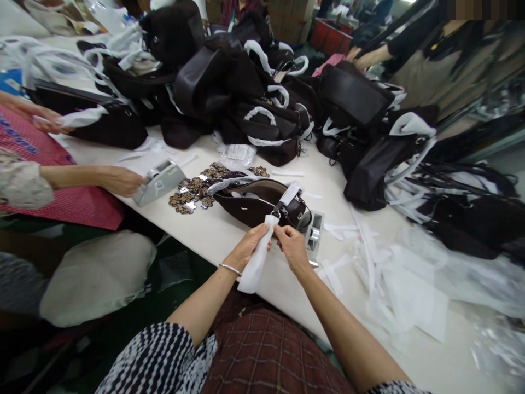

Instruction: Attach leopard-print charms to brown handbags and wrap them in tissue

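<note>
Broadly, I had a long white table (229, 235) under me, and its far half was buried under a heap of dark handbags (246, 93), many with straps wrapped in white paper. Where one bag ended and the next began was hard to make out. To the right, loose white paper strips (394, 284) and clear film covered the tabletop, blurring out at the frame edge. Closer in lay the brown handbag (258, 202) I was working on, on its side just beyond my hands. Beside it to the left sat a scatter of flower-shaped metal ornaments (192, 194), then a grey tape dispenser (158, 183) under a co-worker's hand (121, 180). A second dispenser (314, 232) was half hidden behind my right hand (292, 246). My left hand (248, 249) pinched a white paper strip (256, 260) closed; the right pinched the same strip at the bag's ring.
</note>
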The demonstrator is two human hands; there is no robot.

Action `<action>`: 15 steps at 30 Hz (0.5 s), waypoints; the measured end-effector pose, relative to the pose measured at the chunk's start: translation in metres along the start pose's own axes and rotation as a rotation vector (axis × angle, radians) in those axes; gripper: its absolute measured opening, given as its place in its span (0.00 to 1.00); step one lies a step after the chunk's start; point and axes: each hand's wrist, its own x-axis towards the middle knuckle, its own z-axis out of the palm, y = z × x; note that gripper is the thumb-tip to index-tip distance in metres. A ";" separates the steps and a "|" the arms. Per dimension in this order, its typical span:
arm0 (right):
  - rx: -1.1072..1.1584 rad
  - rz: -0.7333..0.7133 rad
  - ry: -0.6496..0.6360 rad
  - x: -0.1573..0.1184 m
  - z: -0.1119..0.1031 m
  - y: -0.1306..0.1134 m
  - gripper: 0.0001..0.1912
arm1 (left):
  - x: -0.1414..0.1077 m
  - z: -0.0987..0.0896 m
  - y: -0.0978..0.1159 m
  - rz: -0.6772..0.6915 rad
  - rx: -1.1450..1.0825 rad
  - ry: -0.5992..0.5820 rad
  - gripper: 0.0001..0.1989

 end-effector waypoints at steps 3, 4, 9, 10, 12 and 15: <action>0.132 0.114 -0.069 -0.011 -0.003 0.002 0.23 | 0.000 0.003 -0.003 0.143 0.182 0.093 0.27; 0.172 0.151 -0.080 -0.013 -0.004 0.002 0.24 | -0.001 0.003 -0.003 0.171 0.244 0.110 0.28; 0.284 0.156 -0.126 -0.008 -0.001 -0.004 0.24 | -0.002 0.001 -0.006 0.274 0.541 0.113 0.31; 0.295 0.145 -0.132 -0.005 0.002 -0.005 0.22 | -0.002 0.000 -0.006 0.319 0.603 0.115 0.31; 0.354 0.170 -0.124 0.001 0.008 -0.006 0.20 | -0.003 -0.003 -0.007 0.386 0.699 0.118 0.31; 0.485 0.262 -0.144 0.006 0.015 -0.003 0.21 | -0.005 -0.009 -0.009 0.413 0.767 0.129 0.34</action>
